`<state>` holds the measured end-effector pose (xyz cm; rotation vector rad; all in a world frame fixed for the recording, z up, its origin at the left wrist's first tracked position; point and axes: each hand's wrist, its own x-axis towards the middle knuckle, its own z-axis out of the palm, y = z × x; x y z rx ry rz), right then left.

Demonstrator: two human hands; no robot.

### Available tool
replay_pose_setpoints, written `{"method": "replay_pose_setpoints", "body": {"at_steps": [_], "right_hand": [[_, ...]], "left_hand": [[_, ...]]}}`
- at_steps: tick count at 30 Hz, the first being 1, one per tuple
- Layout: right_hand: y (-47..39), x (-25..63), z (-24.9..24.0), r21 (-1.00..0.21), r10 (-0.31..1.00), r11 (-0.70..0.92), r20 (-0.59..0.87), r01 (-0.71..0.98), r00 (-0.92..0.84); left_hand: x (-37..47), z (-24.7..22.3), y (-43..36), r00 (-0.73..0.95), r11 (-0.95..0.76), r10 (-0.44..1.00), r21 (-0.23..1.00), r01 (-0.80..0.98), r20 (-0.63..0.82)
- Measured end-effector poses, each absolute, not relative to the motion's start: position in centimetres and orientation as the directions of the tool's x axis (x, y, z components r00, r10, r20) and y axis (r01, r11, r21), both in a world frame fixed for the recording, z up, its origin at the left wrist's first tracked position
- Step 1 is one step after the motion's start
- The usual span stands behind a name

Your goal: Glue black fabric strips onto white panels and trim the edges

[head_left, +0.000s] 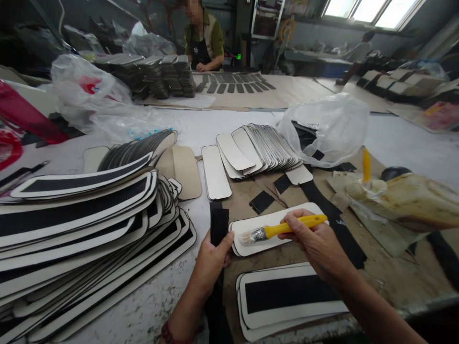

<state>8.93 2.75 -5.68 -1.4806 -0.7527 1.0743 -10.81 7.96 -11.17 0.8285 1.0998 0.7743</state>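
My right hand (310, 239) is closed round the yellow handle of a paintbrush (278, 229). Its pale bristles lie on the left part of a white panel with rounded corners (287, 217). My left hand (211, 258) is closed on a black strip (219, 227), its thumb at the panel's left end; the other fingers are partly hidden. Below the white panel lies a small stack of panels, the top one bearing a black rectangle (287, 292). Two small black pieces, one of them a black square (263, 202), rest on the brown board (247, 267) above.
Large stacked panels with black centres (79, 215) fill the left side. A fanned row of white panels (265, 148) lies ahead, beside a clear plastic bag (333, 124). At right is a glue-stained plastic-wrapped container (412, 196) with a yellow handle. A co-worker (206, 40) stands across the table.
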Motion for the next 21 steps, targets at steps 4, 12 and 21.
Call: {"method": "replay_pose_setpoints", "body": {"at_steps": [4, 12, 21], "right_hand": [[2.5, 9.1, -5.5, -0.985, 0.906, -0.171, -0.142, 0.037, 0.398], [2.3, 8.2, -5.1, -0.989, 0.902, -0.137, -0.104, 0.050, 0.420], [1.4, 9.7, -4.3, -0.933, 0.864, -0.165, 0.020, 0.320, 0.504]], "left_hand": [[-10.8, -11.5, 7.9, 0.280, 0.462, 0.866, 0.878, -0.127, -0.415], [-10.7, -11.5, 7.7, 0.262, 0.431, 0.883, 0.893, -0.130, -0.388], [-10.9, -11.6, 7.7, 0.256, 0.426, 0.884, 0.899, -0.097, -0.391]]}}
